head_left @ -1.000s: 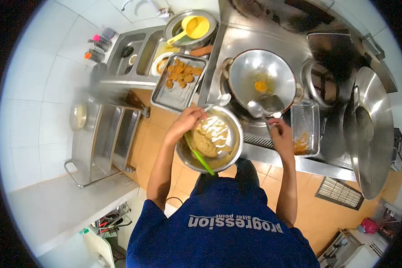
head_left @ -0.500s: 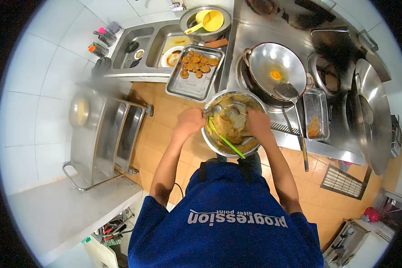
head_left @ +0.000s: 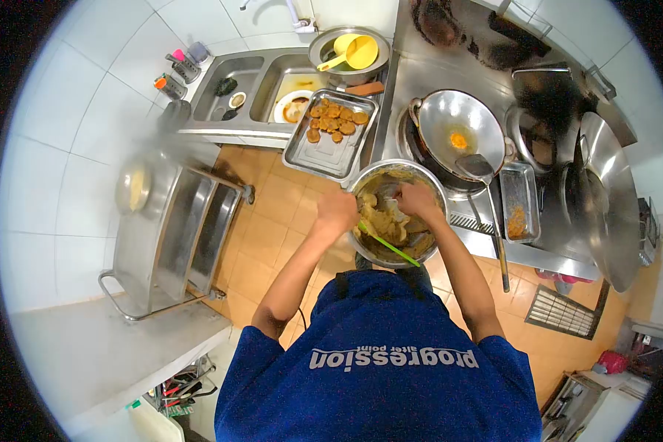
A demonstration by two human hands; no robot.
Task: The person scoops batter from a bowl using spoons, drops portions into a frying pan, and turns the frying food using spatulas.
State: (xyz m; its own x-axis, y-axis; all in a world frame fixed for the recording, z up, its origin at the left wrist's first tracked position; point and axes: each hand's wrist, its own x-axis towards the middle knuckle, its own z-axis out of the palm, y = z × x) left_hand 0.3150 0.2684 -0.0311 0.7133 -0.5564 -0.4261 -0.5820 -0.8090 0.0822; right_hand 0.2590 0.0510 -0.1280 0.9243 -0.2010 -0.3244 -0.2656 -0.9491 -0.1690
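Observation:
A steel bowl [head_left: 438,193] of thick yellow-brown batter is held in front of my body. My left hand [head_left: 337,211] is closed on its left rim. My right hand [head_left: 418,200] reaches over the batter [head_left: 383,221] with its fingers closed; whatever they hold is hidden. A green-handled utensil [head_left: 390,244] leans in the bowl, its handle over the near rim. Behind and to the right, a wok [head_left: 457,110] holds oil with one orange piece [head_left: 458,140] in it. A long-handled turner [head_left: 476,166] rests across the wok's near edge.
A steel tray [head_left: 324,156] with several browned pieces stands at the left of the stove, by a double sink [head_left: 254,88]. A small tray [head_left: 519,180] with crumbs lies right of the wok. A large steel lid [head_left: 615,221] stands at the right, a trolley [head_left: 162,228] at the left.
The turner has left my right hand and now rests on the wok. My right hand has moved left into the bowl. The bowl sits further right in view.

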